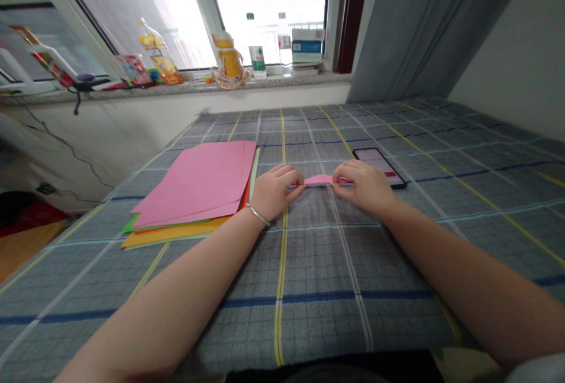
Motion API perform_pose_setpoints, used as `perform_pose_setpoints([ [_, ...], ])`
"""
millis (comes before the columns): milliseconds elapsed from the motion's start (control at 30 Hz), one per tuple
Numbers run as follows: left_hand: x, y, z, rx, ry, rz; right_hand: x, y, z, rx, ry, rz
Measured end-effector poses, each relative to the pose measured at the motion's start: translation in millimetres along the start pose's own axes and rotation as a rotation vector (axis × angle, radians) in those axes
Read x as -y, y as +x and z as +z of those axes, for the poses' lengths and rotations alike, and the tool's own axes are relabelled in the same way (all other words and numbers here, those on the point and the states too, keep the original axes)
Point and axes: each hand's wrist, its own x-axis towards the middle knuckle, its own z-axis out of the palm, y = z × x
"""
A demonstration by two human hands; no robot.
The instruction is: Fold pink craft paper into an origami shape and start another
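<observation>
Bare forearms (176,295) reach over a grey plaid cloth (309,271) striped in yellow, white and blue, a silver-coloured bangle (259,216) circling the left wrist. The left hand (274,189) and right hand (365,187) pinch opposite ends of a narrow, folded piece of pink paper (318,179) between their fingers. To the left lies a stack of coloured paper sheets (205,171), pink on top, green and orange edges showing beneath. Just beyond the right hand rests a black-edged phone (376,160), screen lit. Farther back, a speckled stone windowsill (194,87) carries a yellow-orange plastic bottle (159,56) and a blue-and-white box (306,47).
</observation>
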Motion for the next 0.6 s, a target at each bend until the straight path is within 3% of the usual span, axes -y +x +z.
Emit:
perform_pose_setpoints([
  [267, 3.5, -2.0, -0.1, -0.013, -0.019, -0.100, -12.3, -0.1, -1.5, -0.005, 0.034, 0.022],
  [600, 3.2, -2.1, 0.0, -0.001, -0.022, -0.129, -13.9, -0.5, 0.2, 0.014, 0.069, 0.042],
])
